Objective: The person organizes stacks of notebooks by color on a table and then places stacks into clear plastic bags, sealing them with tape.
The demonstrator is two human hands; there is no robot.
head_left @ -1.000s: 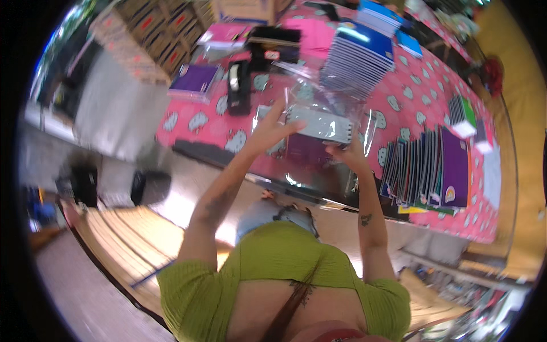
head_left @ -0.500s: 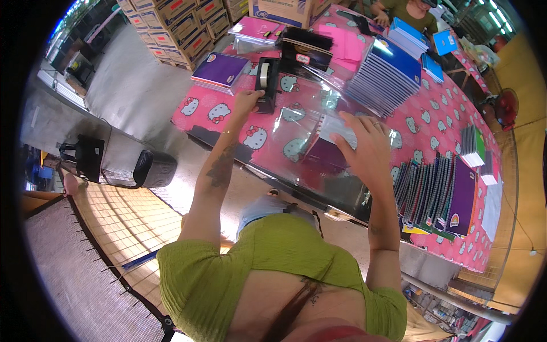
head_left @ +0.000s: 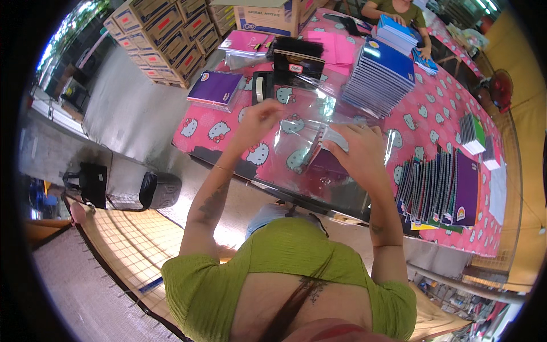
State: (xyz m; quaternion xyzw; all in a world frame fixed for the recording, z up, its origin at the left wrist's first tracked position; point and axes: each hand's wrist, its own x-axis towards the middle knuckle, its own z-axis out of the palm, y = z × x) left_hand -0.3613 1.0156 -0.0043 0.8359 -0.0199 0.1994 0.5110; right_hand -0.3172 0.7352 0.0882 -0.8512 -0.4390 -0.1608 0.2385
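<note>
A clear plastic wrap (head_left: 293, 157) lies over the near table edge, around a purple notebook (head_left: 330, 165) with a whitish upper part. My right hand (head_left: 362, 149) rests on the wrapped notebook, thumb apart from the fingers, pressing it down. Left of it, my left hand (head_left: 261, 121) hovers above the plastic with thumb and fingertips pinched together; whatever is between them is too small to make out. Just beyond the left hand stands a black tape dispenser (head_left: 262, 85) with a pale tape roll, partly hidden by the hand.
Purple notebooks (head_left: 215, 88) lie at left, a black box (head_left: 297, 60) behind. A tall blue spiral notebook stack (head_left: 380, 74) rises beyond my right hand; a spiral notebook row (head_left: 436, 188) stands at right. Across the table, a person's hand (head_left: 424, 54) touches blue notebooks. Cartons (head_left: 165, 34) are stacked at back left.
My left hand has left the tape dispenser and moved right, over the plastic, its fingers pinched. My right hand has stayed on the wrapped notebook, its fingers now more bent.
</note>
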